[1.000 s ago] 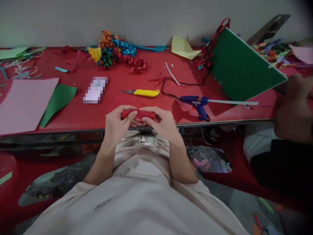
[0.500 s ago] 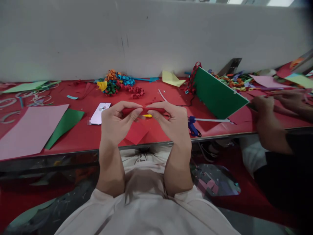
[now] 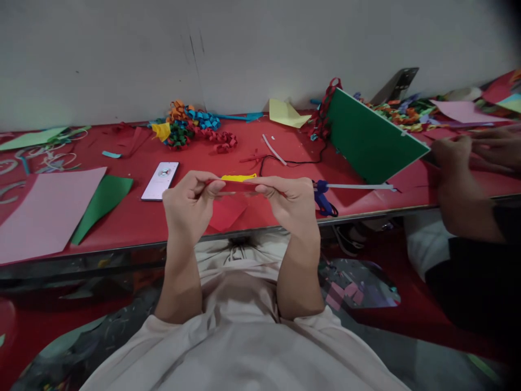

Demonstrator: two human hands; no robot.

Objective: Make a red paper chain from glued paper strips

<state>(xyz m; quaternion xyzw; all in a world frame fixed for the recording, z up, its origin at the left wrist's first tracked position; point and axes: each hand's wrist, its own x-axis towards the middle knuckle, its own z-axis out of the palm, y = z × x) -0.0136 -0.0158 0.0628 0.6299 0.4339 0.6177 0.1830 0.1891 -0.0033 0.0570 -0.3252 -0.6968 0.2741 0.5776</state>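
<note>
Well, both hands (image 3: 187, 207) pinch red paper (image 3: 240, 186) (by opposite ends) near the front table edge (image 3: 130, 246).

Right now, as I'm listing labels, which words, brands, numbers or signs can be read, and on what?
No text can be read.
Pale-screened rectangular phone: round mark, too small to read.
Dark slanted flat bar by the grey wall: marks too blurred to read.

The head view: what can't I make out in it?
All in the head view:
Red strip: its ends, hidden by the left hand and right hand.
Yellow handle: whatever joins its left end, behind the left hand.
Glue gun: its front, behind the right hand.
Left pink sheet: one part, cut off by the left edge.
Phone: screen details, too small.
</note>
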